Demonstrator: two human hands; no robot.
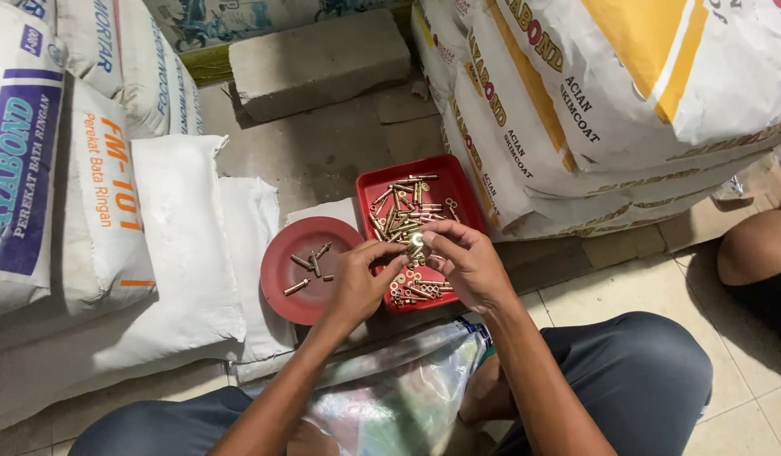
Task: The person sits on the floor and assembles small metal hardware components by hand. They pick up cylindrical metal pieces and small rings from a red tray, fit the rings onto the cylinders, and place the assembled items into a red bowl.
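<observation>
Both hands' fingers [407, 245] pinching brass washer [416, 240] — rectangular red tray [375, 181], round red lid [280, 270]

Tray [375, 181] partly behind hands [470, 266]

square tray [458, 187]: red | round lid [282, 291]: dull red | bolts [407, 211]: brass-gold | trousers [644, 371]: dark grey

Both hands, left hand [356, 283] and right hand [466, 262], pinch a washer [416, 240].
</observation>
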